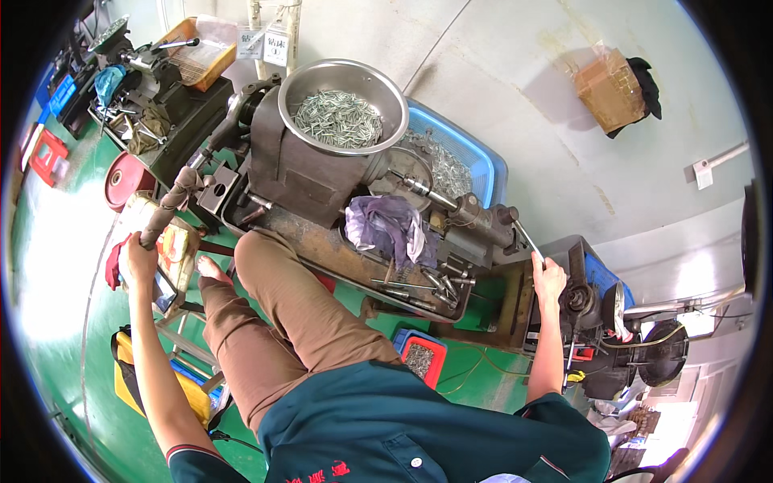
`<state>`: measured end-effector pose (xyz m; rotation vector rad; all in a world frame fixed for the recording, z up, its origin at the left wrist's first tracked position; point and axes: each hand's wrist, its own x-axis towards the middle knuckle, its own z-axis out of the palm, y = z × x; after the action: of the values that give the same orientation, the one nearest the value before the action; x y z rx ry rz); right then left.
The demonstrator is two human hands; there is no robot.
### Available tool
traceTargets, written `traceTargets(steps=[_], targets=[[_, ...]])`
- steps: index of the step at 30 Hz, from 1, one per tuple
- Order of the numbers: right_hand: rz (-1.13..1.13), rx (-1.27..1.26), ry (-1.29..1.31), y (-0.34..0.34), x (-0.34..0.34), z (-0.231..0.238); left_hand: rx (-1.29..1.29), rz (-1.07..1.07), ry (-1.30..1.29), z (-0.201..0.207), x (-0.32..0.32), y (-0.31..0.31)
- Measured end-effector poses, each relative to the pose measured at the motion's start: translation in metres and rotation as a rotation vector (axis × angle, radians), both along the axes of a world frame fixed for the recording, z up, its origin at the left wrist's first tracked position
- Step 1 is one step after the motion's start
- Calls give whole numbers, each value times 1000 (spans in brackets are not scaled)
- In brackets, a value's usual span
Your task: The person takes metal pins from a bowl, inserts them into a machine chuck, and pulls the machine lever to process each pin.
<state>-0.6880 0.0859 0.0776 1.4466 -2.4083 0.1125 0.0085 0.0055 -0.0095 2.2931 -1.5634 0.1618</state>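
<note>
Left hand (138,262) clenches a wrapped lever (167,211), right hand (549,279) a metal lever (527,240), flanking the lathe (299,179), pins (338,119) atop it perhaps unfinished.

Way in: bare strip of the surface (316,249) along its front edge, between the knee (262,249) at front left and loose tools (439,283) crowding the front-right corner. Purple rag (386,227) blocks the middle. Back left walled off by machine housing (294,173), steel bowl (392,101) on top. Back right: tailstock (475,216). Right fingers (546,274), on steel lever (527,237): open air to right edge. Left fingers (138,256): knee in the way.
</note>
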Motion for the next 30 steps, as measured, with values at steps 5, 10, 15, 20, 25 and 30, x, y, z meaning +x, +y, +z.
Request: traceTargets(steps=[5, 10, 15, 20, 25, 30], targets=[[-22, 7, -16, 0, 1, 1, -25, 4, -12, -3, 0, -1], [-54, 10, -32, 1, 5, 2, 2, 7, 7, 3, -6, 0], [-62, 12, -15, 2, 7, 1, -61, 2, -13, -2, -2, 2], [-48, 14, -46, 2, 6, 0, -6, 2, 4, 0, -4, 2], [108, -256, 211, -15, -14, -9, 141, 28, 45, 0, -2, 0], [268, -487, 144, -92, 17, -2, 60, 5, -18, -3, -2, -6]])
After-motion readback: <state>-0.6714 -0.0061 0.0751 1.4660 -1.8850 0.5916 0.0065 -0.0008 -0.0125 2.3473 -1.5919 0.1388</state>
